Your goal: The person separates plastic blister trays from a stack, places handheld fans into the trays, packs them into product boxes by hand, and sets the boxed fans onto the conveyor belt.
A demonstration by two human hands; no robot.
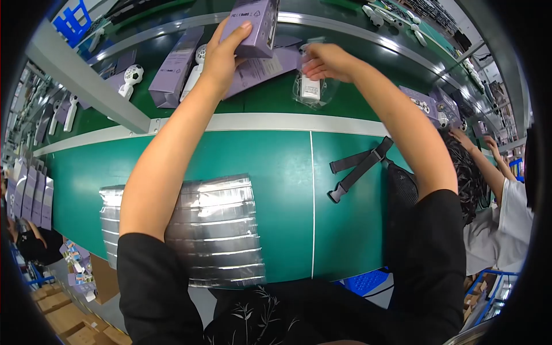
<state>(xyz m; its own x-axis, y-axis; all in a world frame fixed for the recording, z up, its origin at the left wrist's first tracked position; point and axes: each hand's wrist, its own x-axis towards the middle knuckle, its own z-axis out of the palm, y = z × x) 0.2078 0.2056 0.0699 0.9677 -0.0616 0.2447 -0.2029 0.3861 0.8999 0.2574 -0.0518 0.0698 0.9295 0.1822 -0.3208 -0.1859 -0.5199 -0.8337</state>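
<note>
My left hand (225,54) grips a purple box (253,29) above the far green belt, thumb on its printed face. A flat purple carton piece (261,72) lies beneath it. To the right, my right hand (328,62) has its fingers bent over a clear plastic bag (329,92) that holds a white labelled item (310,88); the fingertips rest at the bag's upper part. Left of my left forearm, another purple box (174,72) stands beside a white device with a perforated round head (200,56).
Silvery inflated packing film (221,230) and a black strap with a buckle (359,167) lie on the green table (282,201). A metal post (92,75) slants at left. A co-worker's arm (483,164) shows at right. Cardboard boxes (72,316) stand lower left.
</note>
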